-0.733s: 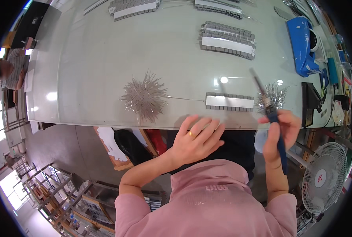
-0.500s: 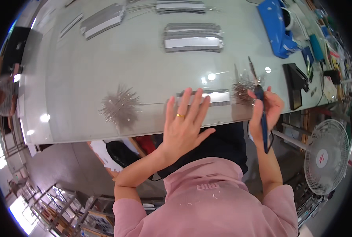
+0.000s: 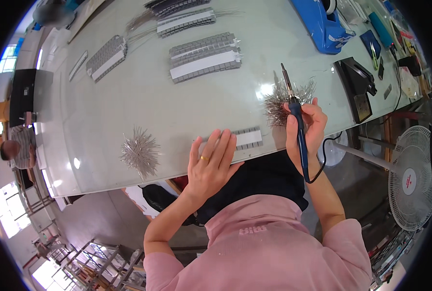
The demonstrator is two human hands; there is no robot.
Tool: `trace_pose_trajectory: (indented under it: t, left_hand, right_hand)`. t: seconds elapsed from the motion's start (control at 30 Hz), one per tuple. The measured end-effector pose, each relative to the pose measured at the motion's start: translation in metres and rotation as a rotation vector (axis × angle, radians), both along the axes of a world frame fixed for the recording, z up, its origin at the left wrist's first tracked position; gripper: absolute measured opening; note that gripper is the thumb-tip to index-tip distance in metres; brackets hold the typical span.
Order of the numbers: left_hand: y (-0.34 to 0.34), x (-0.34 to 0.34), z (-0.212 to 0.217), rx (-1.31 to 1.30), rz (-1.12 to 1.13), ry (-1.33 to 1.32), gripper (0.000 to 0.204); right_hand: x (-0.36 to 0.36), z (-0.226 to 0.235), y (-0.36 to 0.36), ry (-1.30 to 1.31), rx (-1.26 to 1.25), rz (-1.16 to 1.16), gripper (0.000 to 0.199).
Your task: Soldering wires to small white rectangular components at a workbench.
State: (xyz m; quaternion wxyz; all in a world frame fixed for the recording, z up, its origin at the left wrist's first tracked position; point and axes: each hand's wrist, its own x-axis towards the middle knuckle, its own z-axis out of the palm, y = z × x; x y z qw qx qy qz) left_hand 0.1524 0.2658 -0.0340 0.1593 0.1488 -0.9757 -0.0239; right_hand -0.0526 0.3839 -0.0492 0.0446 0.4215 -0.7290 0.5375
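Note:
My left hand (image 3: 210,165) lies flat with fingers stretched over the left part of a narrow grey-and-white segmented strip (image 3: 249,138) near the table's front edge. The fingers hide that end of it. Closed around the blue handle of a soldering iron (image 3: 301,138) is my right hand (image 3: 309,131). The iron's metal tip points up and away, above a pile of short thin metal wires (image 3: 276,104). A second spiky wire pile (image 3: 141,153) lies to the left of my left hand.
Stacks of similar strips (image 3: 206,58) lie farther back, with another stack (image 3: 107,58) at the far left. On the right stand a black soldering-iron stand (image 3: 354,89) and a blue tape dispenser (image 3: 322,24). A fan (image 3: 410,179) is beside the table. Another person (image 3: 19,148) is at far left.
The view has turned, shifting the whole table in the picture. My left hand's fingers have drawn closer together over the strip. My right hand keeps hold of the soldering iron.

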Motion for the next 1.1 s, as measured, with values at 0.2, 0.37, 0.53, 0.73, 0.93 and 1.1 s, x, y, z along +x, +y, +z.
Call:
trace_pose_trajectory:
  t: [0.2, 0.37, 0.53, 0.73, 0.93, 1.1]
  left_hand:
    - [0.000, 0.024, 0.006, -0.109, -0.118, 0.070, 0.031]
    - [-0.027, 0.023, 0.057, -0.014, -0.099, -0.043, 0.028]
    - [-0.135, -0.038, 0.079, -0.102, -0.014, 0.120, 0.025]
    - [-0.245, -0.119, 0.039, -0.147, -0.038, 0.292, 0.025]
    - [-0.264, -0.131, 0.027, -0.223, -0.060, 0.200, 0.030]
    - [-0.182, -0.096, 0.043, -0.033, -0.204, 0.064, 0.045]
  right_hand:
    - [-0.002, -0.001, -0.002, -0.029, -0.012, -0.002, 0.034]
    - [-0.001, -0.012, 0.002, -0.100, -0.148, 0.026, 0.039]
    - [0.001, -0.013, 0.004, -0.109, -0.244, 0.008, 0.040]
    - [0.004, -0.012, 0.002, -0.101, -0.210, 0.001, 0.043]
    - [0.005, -0.012, 0.002, -0.072, -0.144, -0.003, 0.043]
    - [0.005, -0.014, 0.003, -0.064, -0.173, -0.024, 0.041]
